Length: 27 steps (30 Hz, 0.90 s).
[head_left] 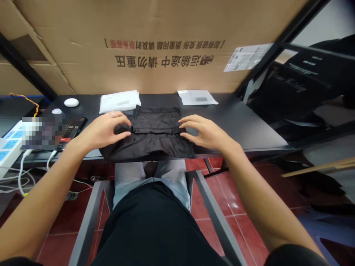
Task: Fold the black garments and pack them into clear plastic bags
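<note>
A black cloth (155,120), partly folded into a band with a loose lower part, lies on the dark desk and reaches its front edge. What kind of cloth piece it is, I cannot make out. At its left side my left hand (111,129) curls its thumb and fingers around a bunched bit of the fold. Facing it, my right hand (201,131) has its fingertips and thumb on either side of the fold's right end. The folded edge runs straight between both hands.
Behind the cloth lie a stack of white packets (119,101) and a single white packet (197,97). A phone (72,129), a white oval case (71,102) and a power strip (11,138) with cables are at left. A large cardboard sheet (166,22) stands behind the desk (235,122).
</note>
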### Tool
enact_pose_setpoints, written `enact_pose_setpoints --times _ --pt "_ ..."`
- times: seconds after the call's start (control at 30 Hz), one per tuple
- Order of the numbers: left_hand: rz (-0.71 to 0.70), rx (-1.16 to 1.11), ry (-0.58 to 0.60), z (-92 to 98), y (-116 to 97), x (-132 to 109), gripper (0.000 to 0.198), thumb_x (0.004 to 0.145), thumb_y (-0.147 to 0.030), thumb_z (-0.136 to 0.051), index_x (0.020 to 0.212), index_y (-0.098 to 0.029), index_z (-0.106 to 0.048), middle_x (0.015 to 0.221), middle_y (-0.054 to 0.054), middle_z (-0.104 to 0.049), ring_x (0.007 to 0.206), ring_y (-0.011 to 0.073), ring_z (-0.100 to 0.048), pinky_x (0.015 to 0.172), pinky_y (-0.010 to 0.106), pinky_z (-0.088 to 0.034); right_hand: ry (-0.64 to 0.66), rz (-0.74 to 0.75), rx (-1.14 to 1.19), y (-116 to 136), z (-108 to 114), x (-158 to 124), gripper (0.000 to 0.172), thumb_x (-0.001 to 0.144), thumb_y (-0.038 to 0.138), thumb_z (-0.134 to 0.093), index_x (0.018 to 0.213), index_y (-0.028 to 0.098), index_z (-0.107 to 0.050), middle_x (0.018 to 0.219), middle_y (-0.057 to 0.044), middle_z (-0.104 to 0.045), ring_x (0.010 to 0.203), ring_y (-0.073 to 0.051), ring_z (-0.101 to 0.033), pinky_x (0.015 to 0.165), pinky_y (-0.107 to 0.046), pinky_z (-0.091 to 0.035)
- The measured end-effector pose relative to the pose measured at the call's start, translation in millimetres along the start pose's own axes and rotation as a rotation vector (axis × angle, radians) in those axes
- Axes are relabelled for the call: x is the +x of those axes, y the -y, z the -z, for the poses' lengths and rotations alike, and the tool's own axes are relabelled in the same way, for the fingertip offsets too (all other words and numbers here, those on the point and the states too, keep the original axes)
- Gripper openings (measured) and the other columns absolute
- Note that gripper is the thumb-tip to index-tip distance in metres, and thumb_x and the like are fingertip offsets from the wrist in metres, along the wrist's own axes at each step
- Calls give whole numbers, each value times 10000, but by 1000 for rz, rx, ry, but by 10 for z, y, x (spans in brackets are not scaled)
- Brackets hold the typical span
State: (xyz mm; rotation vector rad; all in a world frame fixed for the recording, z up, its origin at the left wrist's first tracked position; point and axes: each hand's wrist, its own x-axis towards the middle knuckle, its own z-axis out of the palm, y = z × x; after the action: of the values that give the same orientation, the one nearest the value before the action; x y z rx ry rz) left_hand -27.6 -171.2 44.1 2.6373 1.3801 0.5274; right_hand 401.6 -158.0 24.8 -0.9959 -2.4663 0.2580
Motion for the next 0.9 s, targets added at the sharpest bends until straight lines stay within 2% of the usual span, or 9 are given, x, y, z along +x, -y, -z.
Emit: enact_pose_setpoints --times 0.07,0.17,0.3,0.4,0.57,0.67,0.77,0.83,0.9 --pt "-75 81 111 -52 -40 250 352 987 -481 -705 1238 -262 -819 1386 92 -789 1279 316 -728 1154 457 -577 76 74 -80 -104 -27 147 215 1031 373 -722 1163 252 -841 1500 -147 -780 1430 -384 -714 1255 -594 -561" --pt "-132 173 185 -98 -52 498 277 1022 -386 -629 1163 -258 -830 1321 84 -805 1227 308 -742 1117 442 -573 145 142 -94 -215 -64 274 178 1043 307 -656 1055 237 -820 1432 -158 -805 1401 -380 -724 1236 -577 -557" --pt "-8 245 64 -35 117 784 288 1049 -352 -594 1214 -262 -812 1184 87 -829 1145 313 -766 1052 434 -567 -84 -33 17 -396 -51 462 161 1063 366 -635 1105 257 -746 1139 -118 -843 1074 -343 -790 1025 -522 -627" --pt "78 234 -46 23 314 1086 317 1071 -372 -610 1300 -243 -788 1168 107 -836 1141 323 -770 1051 445 -549 -284 -192 136 -633 -52 748 244 1063 513 -672 1121 277 -706 863 -46 -752 848 -299 -730 888 -487 -631" --pt "81 196 -61 -30 441 1398 318 1074 -332 -618 1323 -219 -779 1260 124 -828 1190 323 -756 1098 458 -529 -310 -336 218 -969 -185 1111 314 980 566 -757 1071 273 -688 814 -27 -708 759 -286 -707 833 -508 -648" --pt "81 175 -110 -105 320 1235 404 1075 -354 -610 1420 -192 -745 1364 150 -791 1185 320 -755 1121 471 -541 -336 -358 89 -886 -282 1023 375 966 532 -772 1197 243 -711 1006 -111 -791 943 -347 -762 987 -582 -652" --pt "92 196 -121 -184 85 817 498 1110 -433 -554 1498 -166 -716 1476 188 -746 1358 363 -704 1202 510 -522 -350 -232 -52 -518 -357 771 478 1033 523 -697 1397 213 -710 1386 -210 -773 1307 -429 -725 1208 -659 -561" --pt "113 216 -52 -258 -75 472 619 1133 -544 -512 1593 -158 -664 1602 202 -687 1511 397 -620 1279 548 -477 -231 -134 -52 -201 -413 576 534 1089 547 -635 1508 220 -683 1575 -200 -707 1501 -420 -643 1323 -641 -484" --pt "164 231 23 -358 -185 144 769 1153 -650 -437 1703 -129 -569 1742 222 -575 1646 427 -501 1353 604 -399 -52 -106 -63 65 -482 389 716 1104 663 -601 1646 195 -603 1776 -213 -542 1665 -422 -501 1390 -624 -416"
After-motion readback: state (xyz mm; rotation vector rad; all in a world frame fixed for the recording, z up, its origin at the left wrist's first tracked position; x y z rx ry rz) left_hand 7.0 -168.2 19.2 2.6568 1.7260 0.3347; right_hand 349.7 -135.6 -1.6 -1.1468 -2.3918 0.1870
